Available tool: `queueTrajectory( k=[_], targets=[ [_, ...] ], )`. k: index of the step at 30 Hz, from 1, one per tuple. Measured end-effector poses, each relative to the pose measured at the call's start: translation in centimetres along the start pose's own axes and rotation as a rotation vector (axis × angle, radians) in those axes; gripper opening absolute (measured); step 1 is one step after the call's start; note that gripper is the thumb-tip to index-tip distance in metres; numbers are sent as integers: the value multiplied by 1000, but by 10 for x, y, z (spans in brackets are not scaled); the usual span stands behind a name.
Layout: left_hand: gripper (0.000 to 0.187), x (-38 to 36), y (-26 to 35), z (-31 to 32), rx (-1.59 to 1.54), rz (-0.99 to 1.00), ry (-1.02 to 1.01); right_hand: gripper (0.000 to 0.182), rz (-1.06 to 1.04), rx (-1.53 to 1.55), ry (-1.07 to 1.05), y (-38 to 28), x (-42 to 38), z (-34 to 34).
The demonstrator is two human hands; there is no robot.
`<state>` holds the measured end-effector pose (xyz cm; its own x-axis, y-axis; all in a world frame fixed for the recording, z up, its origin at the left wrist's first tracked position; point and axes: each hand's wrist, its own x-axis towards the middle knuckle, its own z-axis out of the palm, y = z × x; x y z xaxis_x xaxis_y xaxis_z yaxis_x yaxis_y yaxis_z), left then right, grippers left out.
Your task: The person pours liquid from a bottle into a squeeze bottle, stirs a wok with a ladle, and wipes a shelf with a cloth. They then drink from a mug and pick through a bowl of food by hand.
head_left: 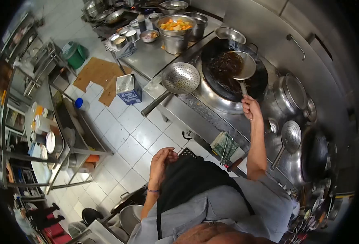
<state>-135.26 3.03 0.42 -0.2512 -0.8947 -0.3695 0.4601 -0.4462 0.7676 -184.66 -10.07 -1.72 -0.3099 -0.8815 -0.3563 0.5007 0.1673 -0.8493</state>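
My right hand [251,108] is closed around the handle of a round wire-mesh skimmer [248,67]. The skimmer's mesh head is in the black wok [261,83], over dark brown food [225,67] in glossy liquid; the kind of food is not clear. The wok sits on a round steel burner surround [214,97]. My left hand [162,162] is raised in front of the black apron [195,175], its fingers loosely bent and nothing visible in them. Left of the wok, a perforated ladle strainer [181,78] rests with its handle jutting over the counter's edge.
A steel bowl of chopped orange and yellow pieces [175,25] tops a pot [176,44] on the counter. Another perforated ladle [291,136] lies right of my arm. A blue square tin [129,95] and cardboard [96,77] are on the tiled floor. A shelving rack [61,158] stands left.
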Motion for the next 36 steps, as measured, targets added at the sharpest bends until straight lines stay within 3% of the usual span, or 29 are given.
queueTrajectory(
  k=[8,20,24,26,29,30,36],
  targets=[
    [36,11,-14,-11,78,-22,-26,21,23,233,-173,12,-19,51],
    [33,20,-18,21,186,-152,-36,24,71,472,-327,27,-51,64],
    [34,26,-20,34,198,-131,-82,20,-16,410,-284,-7,-88,64],
    [36,33,-23,38,234,-133,-90,15,-157,286,-353,-35,-82,46],
    [34,38,-30,47,207,-152,-99,15,-339,575,-457,-100,-100,48],
    [34,39,-32,51,217,-167,-105,26,-379,641,-471,-109,-100,41],
    [35,47,-45,81,257,-232,-137,49,-622,339,229,-118,-119,-18]
  ],
)
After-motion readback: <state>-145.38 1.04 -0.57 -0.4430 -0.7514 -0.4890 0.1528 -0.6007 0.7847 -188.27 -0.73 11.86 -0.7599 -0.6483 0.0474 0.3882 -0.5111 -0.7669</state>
